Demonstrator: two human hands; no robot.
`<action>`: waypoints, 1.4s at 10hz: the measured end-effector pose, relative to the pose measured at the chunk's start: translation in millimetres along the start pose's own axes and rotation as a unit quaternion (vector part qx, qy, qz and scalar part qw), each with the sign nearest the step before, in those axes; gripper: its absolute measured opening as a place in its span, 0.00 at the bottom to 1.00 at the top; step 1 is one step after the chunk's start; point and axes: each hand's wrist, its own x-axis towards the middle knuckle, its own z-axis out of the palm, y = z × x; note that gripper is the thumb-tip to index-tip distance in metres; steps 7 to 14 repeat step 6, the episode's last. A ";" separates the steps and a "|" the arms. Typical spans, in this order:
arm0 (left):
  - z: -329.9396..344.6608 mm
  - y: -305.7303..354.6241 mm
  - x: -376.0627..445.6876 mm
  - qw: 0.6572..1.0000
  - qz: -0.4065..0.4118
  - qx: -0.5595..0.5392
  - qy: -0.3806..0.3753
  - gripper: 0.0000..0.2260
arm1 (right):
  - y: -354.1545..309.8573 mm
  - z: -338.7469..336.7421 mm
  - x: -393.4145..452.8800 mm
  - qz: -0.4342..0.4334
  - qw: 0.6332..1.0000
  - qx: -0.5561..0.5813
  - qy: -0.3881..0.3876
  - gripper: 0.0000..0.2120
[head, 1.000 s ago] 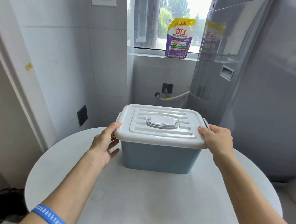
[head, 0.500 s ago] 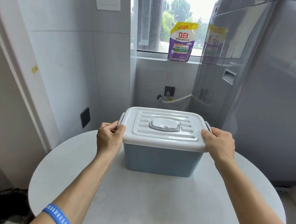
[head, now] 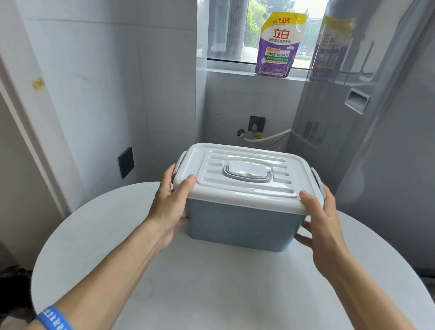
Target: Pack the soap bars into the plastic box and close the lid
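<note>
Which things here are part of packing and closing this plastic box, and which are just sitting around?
Part of the job:
plastic box, lid on it
left hand and right hand, gripping the box's front corners, thumbs on the lid
No soap bars show.

Just sitting around:
detergent pouch on the windowsill
round table under the box
wall socket
white hose

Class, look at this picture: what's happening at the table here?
A person has both hands on a blue plastic box standing on a round white table. The left hand and the right hand grip its near corners, thumbs on the white lid, which sits on top. No soap bars are visible, and the box's contents are hidden.
</note>
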 end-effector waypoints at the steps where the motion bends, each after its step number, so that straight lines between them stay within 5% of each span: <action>1: 2.2 4.5 13.2 1.000 -0.002 0.004 -0.003 0.25 | -3.7 6.3 13.1 0.001 1.000 0.010 -0.006 0.27; 5: 1.6 2.7 50.7 0.999 -0.016 0.009 -0.049 0.29 | -2.0 20.5 55.7 0.004 1.000 -0.006 -0.009 0.30; 6: -7.3 17.1 58.5 0.998 0.004 0.062 -0.016 0.35 | -6.2 13.1 57.0 -0.001 0.998 -0.032 0.057 0.33; 14: -7.3 17.1 58.5 0.998 0.004 0.062 -0.016 0.35 | -6.2 13.1 57.0 -0.001 0.998 -0.032 0.057 0.33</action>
